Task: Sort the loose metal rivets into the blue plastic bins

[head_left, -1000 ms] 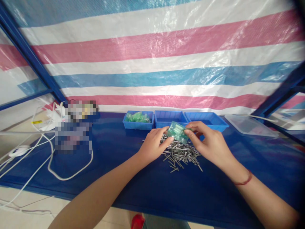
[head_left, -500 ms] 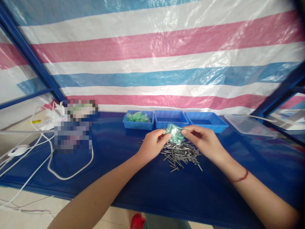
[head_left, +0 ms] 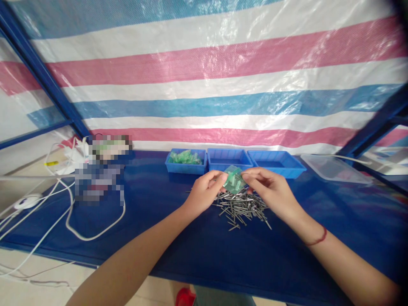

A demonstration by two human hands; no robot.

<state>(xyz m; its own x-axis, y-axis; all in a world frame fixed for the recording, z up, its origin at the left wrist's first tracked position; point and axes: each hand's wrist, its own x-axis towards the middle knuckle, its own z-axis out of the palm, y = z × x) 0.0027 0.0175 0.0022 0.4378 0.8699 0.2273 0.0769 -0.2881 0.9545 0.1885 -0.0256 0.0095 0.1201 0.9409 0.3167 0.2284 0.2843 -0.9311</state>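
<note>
Between my two hands is a small green plastic bag [head_left: 234, 180], see-through, with pale green pieces showing in it. My left hand [head_left: 205, 189] pinches its left edge between thumb and fingers. On the other side, my right hand [head_left: 266, 185] grips the right edge the same way. The bag is held just above a heap of metal nails [head_left: 244, 209] spread on the blue tabletop [head_left: 191, 250]. Behind the hands stands a blue bin [head_left: 185, 168] with several crumpled green bags [head_left: 185, 156] in it.
Two more blue bins, a middle bin [head_left: 229, 158] and a right bin [head_left: 276, 163], stand alongside. A clear plastic lid [head_left: 334, 168] lies at the right. White cables [head_left: 68, 212] and blurred-out items cover the left end. A striped sheet [head_left: 207, 63] hangs behind.
Both hands keep hold of the green bag. It has tilted, so its shine is gone and the pieces inside show more clearly. My right forearm has shifted slightly left.
</note>
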